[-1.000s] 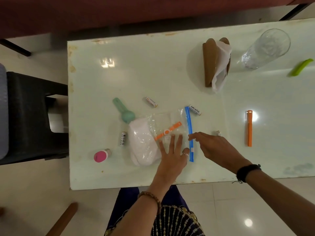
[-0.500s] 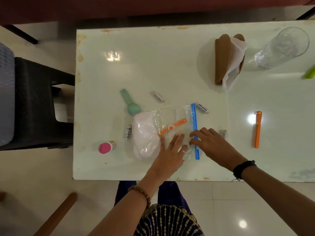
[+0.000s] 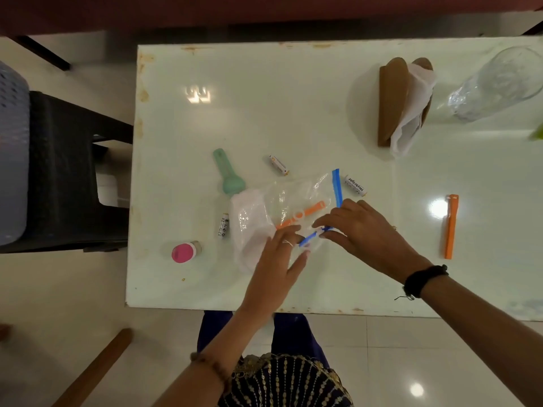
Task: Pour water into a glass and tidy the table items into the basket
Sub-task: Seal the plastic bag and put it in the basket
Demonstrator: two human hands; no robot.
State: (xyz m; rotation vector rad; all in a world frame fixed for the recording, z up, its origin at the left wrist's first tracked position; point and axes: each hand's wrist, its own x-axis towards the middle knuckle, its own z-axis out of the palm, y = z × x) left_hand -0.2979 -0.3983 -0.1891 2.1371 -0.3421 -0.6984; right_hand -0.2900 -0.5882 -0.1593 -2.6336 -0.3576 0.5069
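A clear zip bag [image 3: 279, 201] with a blue seal strip [image 3: 336, 186] lies on the white table [image 3: 264, 113]. Inside it are a white wad and an orange clip. My left hand [image 3: 279, 259] and my right hand [image 3: 361, 230] both pinch the near end of the blue strip and lift it off the table. Loose batteries lie around the bag: one [image 3: 279, 165] behind it, one [image 3: 355, 185] by the strip's far end, one [image 3: 224, 225] to its left. An empty glass [image 3: 496, 83] stands at the far right.
A green scoop [image 3: 229, 174] touches the bag's far left corner. A pink-capped jar [image 3: 185, 252] lies near the left front edge. An orange clip [image 3: 451, 226] lies at right. A brown napkin holder [image 3: 402, 104] stands behind. A black chair [image 3: 67, 171] is left of the table.
My left hand was flat on the bag; now it and my right hand pinch the blue strip's near end and raise it, bending the strip. The camera has shifted left.
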